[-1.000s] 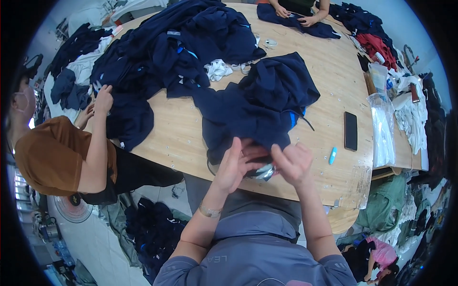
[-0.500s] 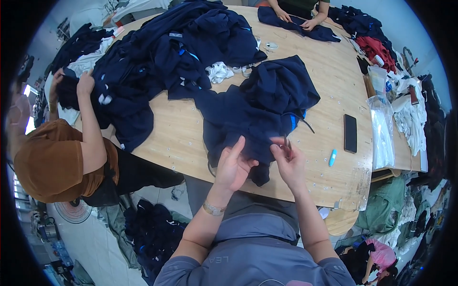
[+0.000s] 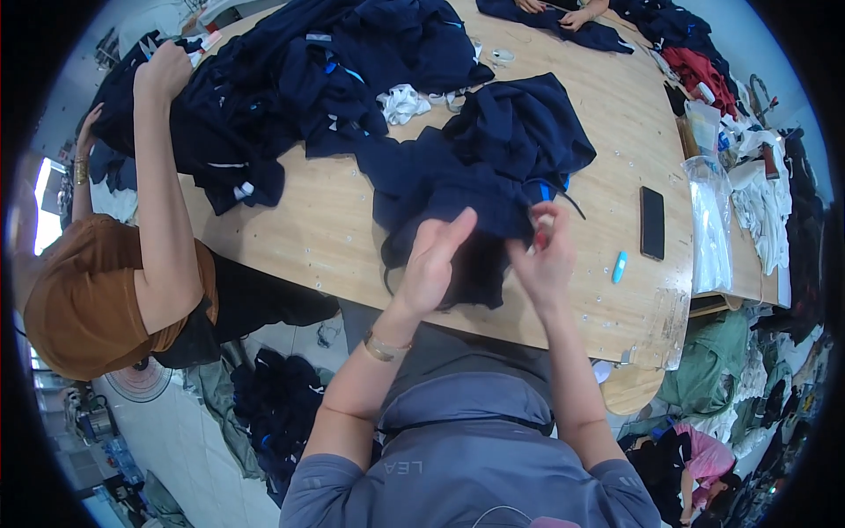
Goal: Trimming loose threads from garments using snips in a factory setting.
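Observation:
A dark navy garment [image 3: 422,189] with a bright blue patch lies bunched on the table in front of me. My left hand [image 3: 429,268] is against its near edge, thumb stretched out and fingers partly hidden; I see no tool in it. At the same edge, a little to the right, my right hand [image 3: 547,255] is closed around a small red tool [image 3: 542,237] that looks like thread snips, mostly covered by the fingers. Thumb and index finger of that hand are beside the cloth; whether they also pinch it is unclear.
More navy garments [image 3: 290,97] are heaped at the far left, beside white scraps [image 3: 404,105]. A phone [image 3: 652,223] and a light-blue marker-like object [image 3: 620,267] lie to the right. A co-worker in brown [image 3: 88,295] works at the left; another person's hands [image 3: 576,18] are across the table.
Both my hands have moved forward along the garment, and its near part has shifted. The co-worker on the left has raised a hand holding what looks like scissors. The view has tilted slightly.

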Demonstrator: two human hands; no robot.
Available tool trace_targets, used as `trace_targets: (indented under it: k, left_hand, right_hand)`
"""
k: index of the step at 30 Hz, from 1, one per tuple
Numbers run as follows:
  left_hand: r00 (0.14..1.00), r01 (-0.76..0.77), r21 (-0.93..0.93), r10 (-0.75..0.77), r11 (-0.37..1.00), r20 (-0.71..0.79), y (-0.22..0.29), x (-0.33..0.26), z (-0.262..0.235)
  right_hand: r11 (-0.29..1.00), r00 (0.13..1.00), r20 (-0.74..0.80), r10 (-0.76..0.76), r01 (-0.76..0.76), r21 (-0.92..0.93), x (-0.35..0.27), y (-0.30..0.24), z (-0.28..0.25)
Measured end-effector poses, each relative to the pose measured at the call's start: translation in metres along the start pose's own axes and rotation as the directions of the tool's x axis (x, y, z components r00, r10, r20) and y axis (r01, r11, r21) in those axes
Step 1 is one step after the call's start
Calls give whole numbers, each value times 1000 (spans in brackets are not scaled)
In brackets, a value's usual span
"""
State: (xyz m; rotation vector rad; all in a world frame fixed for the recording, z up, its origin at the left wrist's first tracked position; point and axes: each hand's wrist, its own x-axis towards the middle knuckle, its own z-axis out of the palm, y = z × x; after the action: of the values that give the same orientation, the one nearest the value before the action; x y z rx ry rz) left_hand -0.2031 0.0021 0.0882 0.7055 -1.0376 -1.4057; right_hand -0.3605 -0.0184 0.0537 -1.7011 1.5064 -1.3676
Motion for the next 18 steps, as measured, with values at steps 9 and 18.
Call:
trace_targets:
  k: [9, 18]
  left_hand:
    - [940, 8, 983, 334, 182, -69, 75, 26, -60]
    - [969, 148, 977, -219, 150, -113, 34, 66, -93]
  right_hand:
    - [990, 958, -286, -12, -29, -137, 54, 43, -95]
    - [839, 717, 437, 543, -442, -317, 47, 44, -80]
